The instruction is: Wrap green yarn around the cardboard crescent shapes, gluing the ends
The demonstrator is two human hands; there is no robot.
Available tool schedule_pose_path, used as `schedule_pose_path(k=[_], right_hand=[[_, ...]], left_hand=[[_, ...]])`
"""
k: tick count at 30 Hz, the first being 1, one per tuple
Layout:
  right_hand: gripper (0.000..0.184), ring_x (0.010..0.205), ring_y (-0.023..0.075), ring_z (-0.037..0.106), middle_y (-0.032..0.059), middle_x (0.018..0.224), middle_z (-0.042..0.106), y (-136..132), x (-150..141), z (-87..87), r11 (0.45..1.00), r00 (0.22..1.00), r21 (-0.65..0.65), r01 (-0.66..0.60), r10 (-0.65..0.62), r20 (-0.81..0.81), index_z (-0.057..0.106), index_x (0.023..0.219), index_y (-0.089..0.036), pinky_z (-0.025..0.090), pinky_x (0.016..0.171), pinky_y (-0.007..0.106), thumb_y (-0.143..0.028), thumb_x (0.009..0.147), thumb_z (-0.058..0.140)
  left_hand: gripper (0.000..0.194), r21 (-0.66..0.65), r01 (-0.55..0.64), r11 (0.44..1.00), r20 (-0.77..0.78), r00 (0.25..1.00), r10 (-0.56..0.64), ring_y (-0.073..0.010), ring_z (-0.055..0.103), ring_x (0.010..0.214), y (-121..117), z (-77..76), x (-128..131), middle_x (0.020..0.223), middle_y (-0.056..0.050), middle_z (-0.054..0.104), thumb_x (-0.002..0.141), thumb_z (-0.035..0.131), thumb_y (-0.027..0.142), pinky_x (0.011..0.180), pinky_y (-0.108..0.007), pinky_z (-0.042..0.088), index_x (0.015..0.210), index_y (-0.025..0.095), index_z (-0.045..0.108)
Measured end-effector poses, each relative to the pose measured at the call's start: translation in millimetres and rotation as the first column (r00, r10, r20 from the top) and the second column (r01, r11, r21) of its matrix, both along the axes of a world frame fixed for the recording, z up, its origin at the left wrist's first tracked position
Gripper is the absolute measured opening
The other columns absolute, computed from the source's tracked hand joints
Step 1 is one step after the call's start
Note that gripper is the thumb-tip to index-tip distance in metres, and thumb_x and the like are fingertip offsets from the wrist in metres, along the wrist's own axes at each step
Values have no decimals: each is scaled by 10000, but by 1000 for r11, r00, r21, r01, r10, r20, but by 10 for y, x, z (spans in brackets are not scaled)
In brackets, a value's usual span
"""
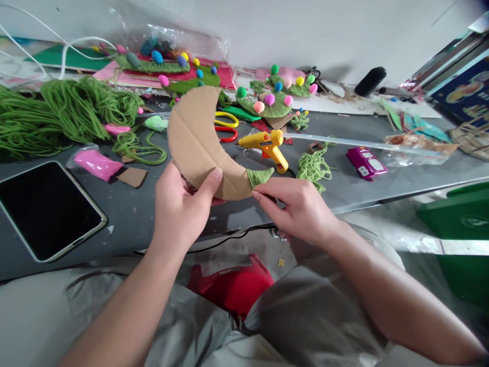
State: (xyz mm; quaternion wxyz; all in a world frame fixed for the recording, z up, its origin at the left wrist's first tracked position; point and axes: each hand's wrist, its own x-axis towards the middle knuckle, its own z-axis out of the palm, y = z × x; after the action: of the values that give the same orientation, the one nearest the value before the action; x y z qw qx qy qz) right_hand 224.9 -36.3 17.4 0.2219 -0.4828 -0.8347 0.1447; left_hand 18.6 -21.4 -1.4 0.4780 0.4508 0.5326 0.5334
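Observation:
A crescent-shaped piece of brown cardboard [194, 132] is held up over the table's front edge. My left hand [181, 206] grips its lower left part, thumb on the face and fingers behind. Green yarn [260, 177] is wound around the crescent's right tip; the rest is bare cardboard. At the lower edge of that winding, my right hand [301, 206] pinches the yarn between thumb and forefinger. Just behind lies a yellow glue gun [263, 145] with a long clear glue stick [344, 140] in its back. Loose green yarn [315, 165] sits beyond my right hand.
Thick green yarn skeins [76, 114] and a tablet [51, 209] occupy the left. Scissors [227, 133] rest behind the crescent. Yarn-wrapped pieces with pompoms [267, 102] line the back. A purple packet [367, 163] lies right; a green bin [458, 214] stands beyond the table.

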Motion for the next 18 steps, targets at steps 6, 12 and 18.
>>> schedule_pose_path(k=[6,12,18], right_hand=[[313,705,139,558,46,768,652,-43,-68,-60,999,998,-4,33,-33,51,689,821,-161,369,644,266,-279,1014,473],[328,651,121,493,20,689,577,-13,-62,-103,994,998,-101,45,-49,-42,640,732,-163,364,638,255,-279,1005,499],[326,633,117,483,15,687,592,47,-28,-128,991,987,-136,15,-37,-157,673,741,-168,372,616,255,-298,1000,523]], left_hand=[[424,46,-25,999,76,997,22,-297,710,1046,-28,-4,31,1172,-7,724,786,815,380,667,-355,657,1148,279,617],[382,-5,0,1000,214,977,1,-227,711,963,-14,11,20,1130,12,720,795,811,331,673,-305,648,1110,253,609],[329,-93,-4,996,363,931,37,-165,708,831,44,36,17,1025,29,721,779,828,261,645,-274,638,1041,227,632]])
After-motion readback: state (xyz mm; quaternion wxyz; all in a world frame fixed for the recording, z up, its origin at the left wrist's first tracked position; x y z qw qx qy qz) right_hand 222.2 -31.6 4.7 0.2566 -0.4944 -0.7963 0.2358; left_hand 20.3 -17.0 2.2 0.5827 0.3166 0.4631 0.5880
